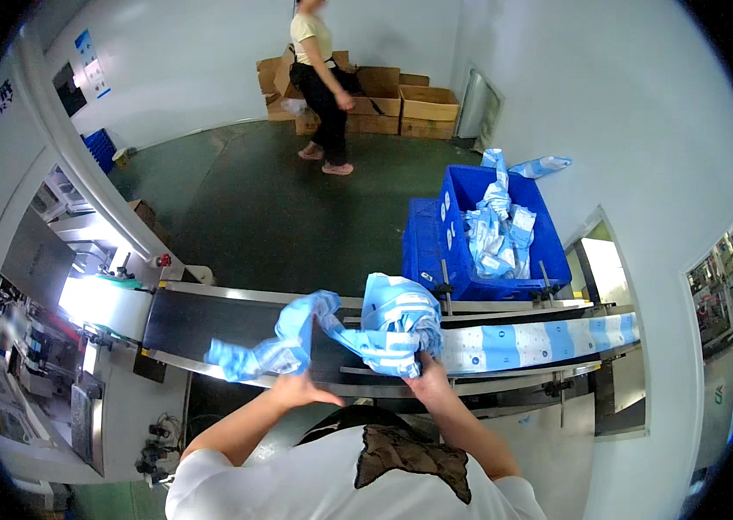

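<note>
A bunched bundle of blue-and-white film [397, 321] is held just above the middle of the conveyor [201, 325], and it is gripped at its lower right by the right hand [427, 381], thumb against the folds. To the left, a loose twisted tail [284, 342] is stretched out over the belt, and behind it the fingers of the left hand [295, 390] are hidden; the thumb is held out, but whether that grip is closed cannot be told. On the right, a flat blue-and-white strip [540, 342] is laid along the conveyor towards a wall opening [605, 269]; its near end is blocked from sight by the bundle. Beyond the far rail [245, 295], a blue crate [456, 247] is heaped with crumpled film [496, 238], and a second blue crate [418, 238] is set beside it. The left end is flanked by a machine [115, 308]. Farther back, a person [319, 82] is seen before cardboard boxes [429, 113].
</note>
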Motion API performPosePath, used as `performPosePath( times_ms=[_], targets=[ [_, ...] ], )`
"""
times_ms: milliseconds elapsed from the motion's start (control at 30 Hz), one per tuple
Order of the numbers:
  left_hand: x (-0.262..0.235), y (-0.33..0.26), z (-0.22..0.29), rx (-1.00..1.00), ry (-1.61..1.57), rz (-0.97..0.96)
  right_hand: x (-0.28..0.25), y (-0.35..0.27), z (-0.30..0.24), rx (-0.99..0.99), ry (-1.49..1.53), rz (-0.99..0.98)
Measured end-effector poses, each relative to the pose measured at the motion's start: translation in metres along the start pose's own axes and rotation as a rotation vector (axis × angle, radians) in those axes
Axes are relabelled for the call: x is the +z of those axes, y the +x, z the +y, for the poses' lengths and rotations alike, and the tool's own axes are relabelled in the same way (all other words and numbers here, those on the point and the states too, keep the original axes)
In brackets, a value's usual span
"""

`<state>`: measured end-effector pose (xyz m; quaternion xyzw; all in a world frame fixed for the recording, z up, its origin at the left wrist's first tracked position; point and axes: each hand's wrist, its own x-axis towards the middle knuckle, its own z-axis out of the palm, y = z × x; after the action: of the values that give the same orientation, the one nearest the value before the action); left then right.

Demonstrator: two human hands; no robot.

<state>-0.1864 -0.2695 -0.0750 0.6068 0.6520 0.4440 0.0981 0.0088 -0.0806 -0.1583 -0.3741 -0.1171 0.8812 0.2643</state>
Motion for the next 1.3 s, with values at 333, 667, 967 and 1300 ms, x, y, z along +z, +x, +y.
performPosePath(
  times_ms=[333,667,967,1300],
  targets=[
    [0.043,0.061,-0.003,-0.254,-0.461,0.081,0.031,-0.04,0.013,0.099,-0.512,-0.325],
    [-0.045,0.065,0.022,-0.426,-0.319,-0.174,-0.062,-0.076,-0.113,-0.995,-2.202,0.178],
    [-0.094,0.094,-0.003,-0.976,-0.803,-0.478,-0.159,-0.083,-0.209,-0.859,-2.418,0.979],
    [0.031,0.09,-0.018,-1.239,-1.796,-0.583,-0.132,-0.017,-0.173,-1.024,-1.714,0.86]
  ],
)
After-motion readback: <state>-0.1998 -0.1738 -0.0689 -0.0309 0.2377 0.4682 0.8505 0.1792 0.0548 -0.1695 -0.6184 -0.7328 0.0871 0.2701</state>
